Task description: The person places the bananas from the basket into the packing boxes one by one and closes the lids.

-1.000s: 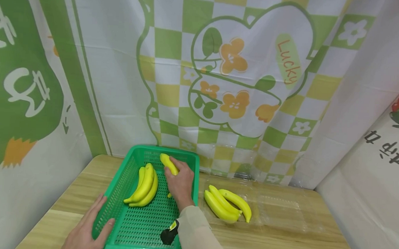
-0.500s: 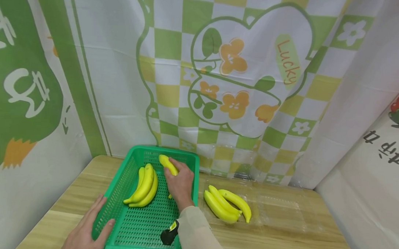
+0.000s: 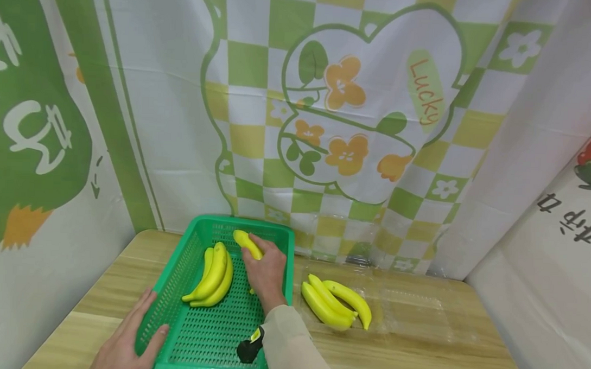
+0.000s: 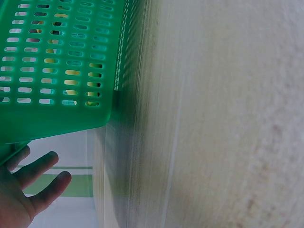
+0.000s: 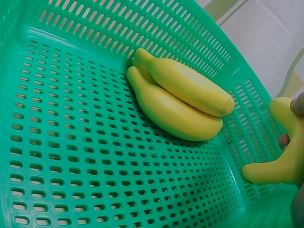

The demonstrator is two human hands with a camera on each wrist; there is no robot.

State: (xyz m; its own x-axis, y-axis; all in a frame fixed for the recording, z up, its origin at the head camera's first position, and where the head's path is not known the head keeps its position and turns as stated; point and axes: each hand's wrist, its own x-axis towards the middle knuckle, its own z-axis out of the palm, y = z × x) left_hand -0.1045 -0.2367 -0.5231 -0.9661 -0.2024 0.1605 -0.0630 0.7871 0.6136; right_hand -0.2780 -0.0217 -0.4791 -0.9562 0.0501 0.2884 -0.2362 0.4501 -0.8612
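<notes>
My right hand (image 3: pixel 268 267) grips a yellow banana (image 3: pixel 246 243) at the far right inside the green plastic basket (image 3: pixel 175 267). Its lower tip shows below the fingers; the middle is hidden by the hand. In the right wrist view, two yellow ends of the held banana (image 5: pixel 280 168) stick out near the fingers. A bunch of bananas (image 3: pixel 219 277) lies on the basket floor to the left of this hand. My left hand (image 3: pixel 129 339) rests at the basket's left rim, thumb over the edge. Its fingers (image 4: pixel 45 192) extend straight and spread in the left wrist view.
Right of the basket, three bananas (image 3: pixel 327 305) lie in a clear plastic clamshell box (image 3: pixel 413 313) with its lid folded open on the wooden table (image 3: pixel 392 361). A black wrist-camera piece (image 3: pixel 248 351) overlaps the basket floor. A printed curtain (image 3: pixel 249 117) hangs behind.
The held banana has shifted very slightly left with the right hand. The left hand, the basket and the other bananas look nearly unchanged.
</notes>
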